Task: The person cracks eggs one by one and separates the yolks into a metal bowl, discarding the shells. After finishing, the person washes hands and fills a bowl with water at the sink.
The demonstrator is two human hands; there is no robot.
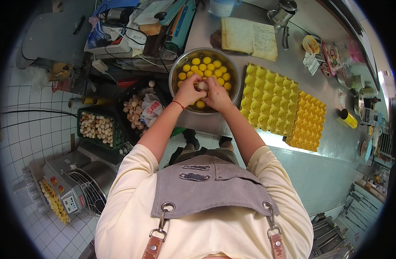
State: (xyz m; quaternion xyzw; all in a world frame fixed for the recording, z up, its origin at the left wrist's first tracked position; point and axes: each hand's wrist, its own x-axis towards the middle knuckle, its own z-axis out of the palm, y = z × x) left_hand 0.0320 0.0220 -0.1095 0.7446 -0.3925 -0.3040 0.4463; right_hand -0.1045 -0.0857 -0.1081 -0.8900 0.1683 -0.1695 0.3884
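A round stainless steel bowl (236,69) on the metal worktop holds several egg yolks (206,60) in clear egg white. Over its near half, my left hand (189,89) and my right hand (218,94) meet around a pale egg (203,86), with the fingertips of both on its shell. Whether the shell is cracked cannot be told. A red string circles my left wrist. Beside the bowl on the right lie a yellow-green egg tray (270,98) and a yellow-orange egg tray (307,120), both with bare cups showing.
An open handwritten notebook (264,39) lies behind the bowl, near a metal jug (282,14). At the left are a black bin of eggshells (133,110) with a plastic bag (151,108), a green crate of eggs (97,128) and a mixer (88,181). A yellow can (349,118) lies far right.
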